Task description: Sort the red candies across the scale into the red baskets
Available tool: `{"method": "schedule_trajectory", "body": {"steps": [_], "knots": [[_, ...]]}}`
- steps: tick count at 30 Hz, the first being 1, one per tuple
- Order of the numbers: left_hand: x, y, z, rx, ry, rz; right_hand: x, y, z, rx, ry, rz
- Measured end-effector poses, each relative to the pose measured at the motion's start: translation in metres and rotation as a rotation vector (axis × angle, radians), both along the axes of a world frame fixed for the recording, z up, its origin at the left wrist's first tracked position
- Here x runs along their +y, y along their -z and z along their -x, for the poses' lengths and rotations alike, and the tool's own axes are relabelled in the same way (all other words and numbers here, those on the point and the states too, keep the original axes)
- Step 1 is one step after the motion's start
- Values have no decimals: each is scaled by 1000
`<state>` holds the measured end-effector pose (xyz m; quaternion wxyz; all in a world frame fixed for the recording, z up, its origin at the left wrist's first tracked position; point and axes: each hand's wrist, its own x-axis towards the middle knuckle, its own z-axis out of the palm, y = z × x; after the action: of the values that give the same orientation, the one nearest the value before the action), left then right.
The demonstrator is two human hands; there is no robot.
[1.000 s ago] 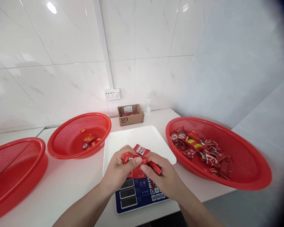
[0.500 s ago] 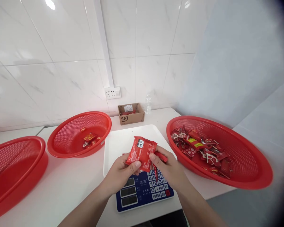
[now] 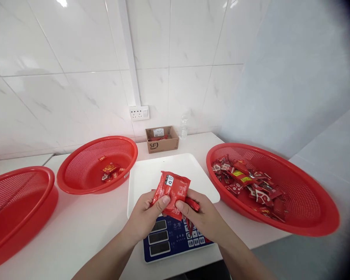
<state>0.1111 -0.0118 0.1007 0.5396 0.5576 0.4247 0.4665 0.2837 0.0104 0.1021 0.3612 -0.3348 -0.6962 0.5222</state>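
Observation:
Both my hands pinch red plastic packets over the front of a white digital scale [image 3: 146,171]. My left hand [image 3: 144,214] is closed on the left edge of the uppermost red packet [image 3: 175,188], thumb on its face. White print and a small white label with a recycling mark show on it. My right hand [image 3: 202,214] grips the same packet's right edge. More red packets [image 3: 192,204] stick out from under that hand's fingers; how many is hidden. Below the hands, the packets and right hand cover part of the scale's blue keypad panel [image 3: 175,237].
At right a red mesh basket [image 3: 315,198] holds many red packets [image 3: 259,190]. A second red basket [image 3: 76,167] at left has several packets, and a third [image 3: 26,217] stands nearer. Behind the scale are a cardboard box [image 3: 163,146] and a clear bottle [image 3: 183,126].
My hands have drawn slightly down and left with the packets, and the top packet has tilted. My thumbs now sit closer together on it. The view has shifted slightly.

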Motion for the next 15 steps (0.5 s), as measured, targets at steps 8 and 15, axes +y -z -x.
{"method": "schedule_trajectory", "body": {"steps": [8, 15], "knots": [[1, 3, 1, 5, 99, -42, -3, 0, 3, -38, -58, -77], [-6, 2, 7, 20, 2, -28, -6, -1, -1, -114, -102, -92]]}}
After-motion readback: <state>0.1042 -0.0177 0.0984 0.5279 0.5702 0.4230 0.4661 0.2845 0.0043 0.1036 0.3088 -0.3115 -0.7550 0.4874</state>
